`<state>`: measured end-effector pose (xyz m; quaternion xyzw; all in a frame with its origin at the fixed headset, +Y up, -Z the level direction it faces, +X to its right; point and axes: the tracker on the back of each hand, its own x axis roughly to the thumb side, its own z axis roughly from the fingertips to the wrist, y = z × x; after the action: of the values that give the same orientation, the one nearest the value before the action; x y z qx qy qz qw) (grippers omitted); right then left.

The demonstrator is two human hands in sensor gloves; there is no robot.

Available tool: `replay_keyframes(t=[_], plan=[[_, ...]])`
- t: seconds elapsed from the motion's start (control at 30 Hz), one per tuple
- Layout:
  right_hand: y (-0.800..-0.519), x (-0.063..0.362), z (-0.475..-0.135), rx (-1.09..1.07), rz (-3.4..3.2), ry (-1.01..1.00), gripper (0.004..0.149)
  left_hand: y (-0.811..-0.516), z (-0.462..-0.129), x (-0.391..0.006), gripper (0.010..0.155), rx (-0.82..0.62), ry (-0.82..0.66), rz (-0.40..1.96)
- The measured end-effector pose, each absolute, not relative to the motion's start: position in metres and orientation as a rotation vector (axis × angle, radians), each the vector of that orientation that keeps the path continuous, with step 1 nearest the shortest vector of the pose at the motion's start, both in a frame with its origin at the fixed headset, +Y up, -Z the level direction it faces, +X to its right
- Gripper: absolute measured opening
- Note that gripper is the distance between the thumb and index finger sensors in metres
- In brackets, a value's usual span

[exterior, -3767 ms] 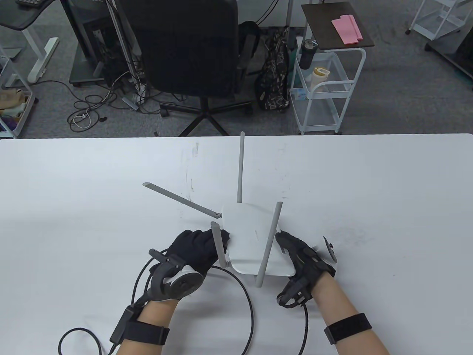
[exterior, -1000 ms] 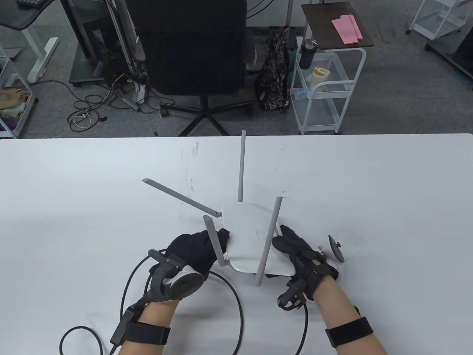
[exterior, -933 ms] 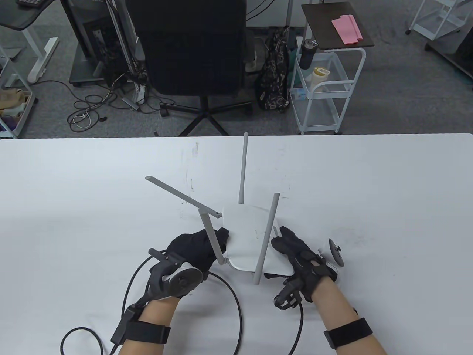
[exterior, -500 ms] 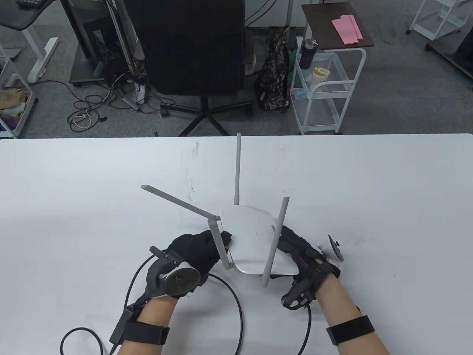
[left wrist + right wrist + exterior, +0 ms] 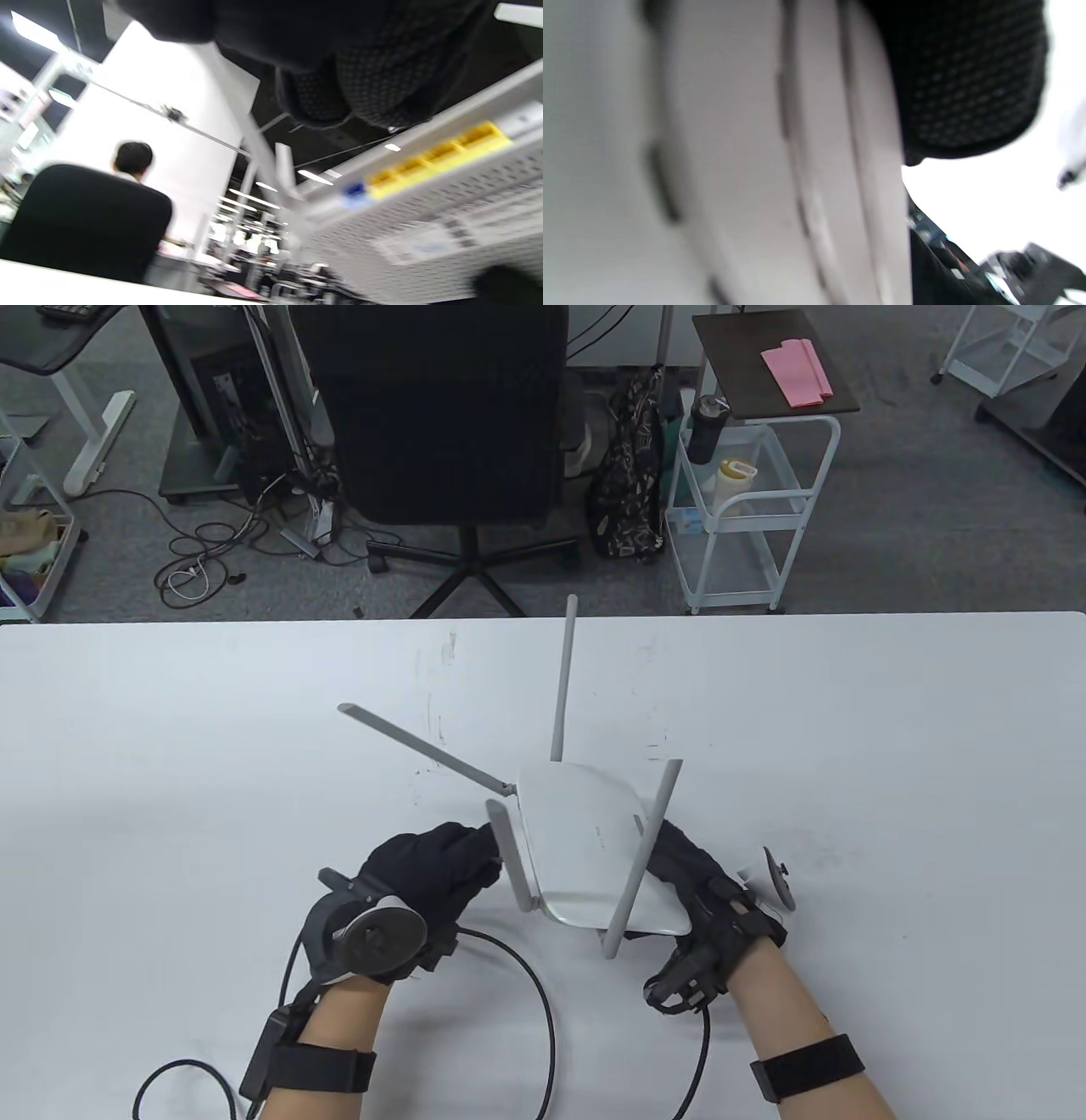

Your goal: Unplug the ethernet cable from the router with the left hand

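A white router [image 5: 594,848] with several grey antennas sits tilted on the white table [image 5: 848,729]. My right hand [image 5: 687,874] grips its right side; the right wrist view shows a fingertip [image 5: 967,76] pressed on the router's edge [image 5: 734,169]. My left hand [image 5: 433,869] is curled into a fist just left of the router, a small gap apart. The black ethernet cable [image 5: 550,1010] comes out from under this fist and loops toward me; its plug is hidden in the hand. In the left wrist view the yellow ports [image 5: 441,159] and blue port [image 5: 354,190] look empty under my curled fingers [image 5: 339,63].
One antenna [image 5: 424,746] lies out to the left and another [image 5: 562,678] points away from me. The gloves' own black wires trail to the near table edge. A black office chair [image 5: 441,415] and a white cart [image 5: 747,509] stand beyond the far edge.
My left hand has pulled left, away from the router's side, and the cable end has come with it. The router has swung a little to the right in my right hand.
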<state>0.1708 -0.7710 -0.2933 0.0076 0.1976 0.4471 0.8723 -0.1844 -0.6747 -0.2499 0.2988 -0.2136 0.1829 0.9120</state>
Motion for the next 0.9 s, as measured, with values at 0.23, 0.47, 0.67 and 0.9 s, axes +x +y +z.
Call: replay_keyframes(t=[0.23, 0.47, 0.67, 0.9], plan=[[-0.770, 0.185, -0.299, 0.060, 1.007, 0.327, 0.080, -0.681, -0.257, -0.192, 0.051, 0.639, -0.328, 0.316], [-0.771, 0.198, -0.302, 0.028, 1.102, 0.229, 0.078, -0.678, -0.260, -0.192, 0.054, 0.629, -0.219, 0.283], [-0.770, 0.196, -0.303, 0.061, 1.088, 0.226, 0.078, -0.687, -0.266, -0.186, 0.053, 0.564, -0.219, 0.187], [-0.772, 0.198, -0.303, 0.053, 1.092, 0.202, 0.077, -0.702, -0.275, -0.174, 0.055, 0.397, -0.214, 0.051]])
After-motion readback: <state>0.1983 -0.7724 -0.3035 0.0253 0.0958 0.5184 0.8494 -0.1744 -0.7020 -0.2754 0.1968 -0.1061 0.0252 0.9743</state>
